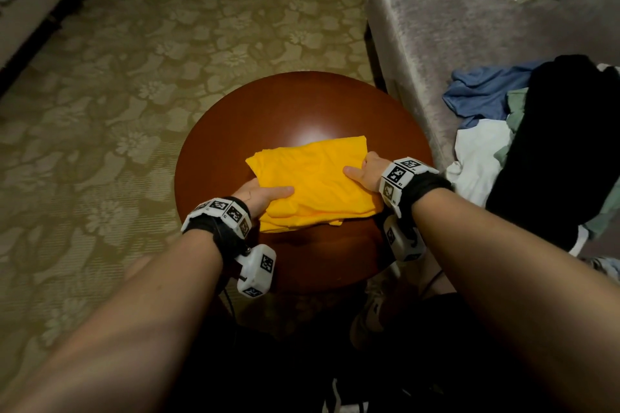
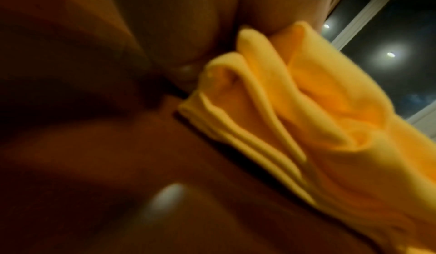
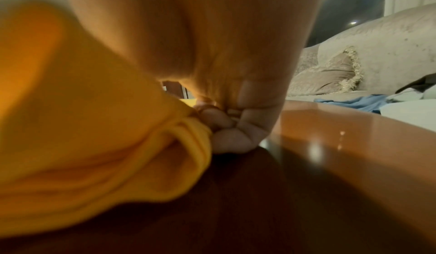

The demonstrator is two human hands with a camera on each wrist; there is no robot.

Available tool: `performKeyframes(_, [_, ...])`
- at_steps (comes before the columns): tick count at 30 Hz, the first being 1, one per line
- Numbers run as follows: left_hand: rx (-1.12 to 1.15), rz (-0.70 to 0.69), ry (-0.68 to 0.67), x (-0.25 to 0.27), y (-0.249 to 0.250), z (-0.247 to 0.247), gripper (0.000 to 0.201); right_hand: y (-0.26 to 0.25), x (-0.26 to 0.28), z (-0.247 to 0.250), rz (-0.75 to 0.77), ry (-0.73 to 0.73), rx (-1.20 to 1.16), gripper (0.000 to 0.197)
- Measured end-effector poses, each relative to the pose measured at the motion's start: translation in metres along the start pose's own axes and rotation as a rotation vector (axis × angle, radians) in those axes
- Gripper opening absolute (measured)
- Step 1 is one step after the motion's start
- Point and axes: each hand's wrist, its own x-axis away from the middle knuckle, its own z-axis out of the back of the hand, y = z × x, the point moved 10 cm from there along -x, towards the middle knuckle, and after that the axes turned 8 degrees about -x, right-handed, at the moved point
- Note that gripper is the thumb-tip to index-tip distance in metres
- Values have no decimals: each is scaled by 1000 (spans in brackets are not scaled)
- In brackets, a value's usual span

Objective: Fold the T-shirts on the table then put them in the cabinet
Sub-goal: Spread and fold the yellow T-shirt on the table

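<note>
A: Where is the shirt (image 1: 312,183)?
B: At centre frame on the counter (image 1: 295,104), folded, pinched at its ends by the left hand (image 1: 260,196) and right hand (image 1: 367,169).
A: How should it be lifted?
B: Level, layers clamped together, so nothing unfolds.

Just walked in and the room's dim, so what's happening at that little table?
A person is gripping a folded yellow T-shirt at both ends on the round wooden table: left hand and right hand, thumbs on top. More unfolded clothes lie heaped on the sofa beside it.
</note>
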Motion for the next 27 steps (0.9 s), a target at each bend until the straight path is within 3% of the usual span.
performKeyframes(3, [-51,5,-8,4,2,0,51,-1,4,2,16,-6,-7,69])
performKeyframes(11, [243,-59,74,22,64,3,48,-10,26,6,31,-38,-103,71])
performKeyframes(16, [205,-160,119,49,114,3,72,-30,51,28,111,-3,-440,68])
performKeyframes(20, [201,-249,155,78,151,3,59,-38,62,44,139,21,-607,81])
performKeyframes(24, [248,-342,159,112,190,0,32,-48,98,61,144,35,-770,84])
performKeyframes(27, [272,-407,153,140,216,-6,39,-54,115,76,189,70,-828,89])
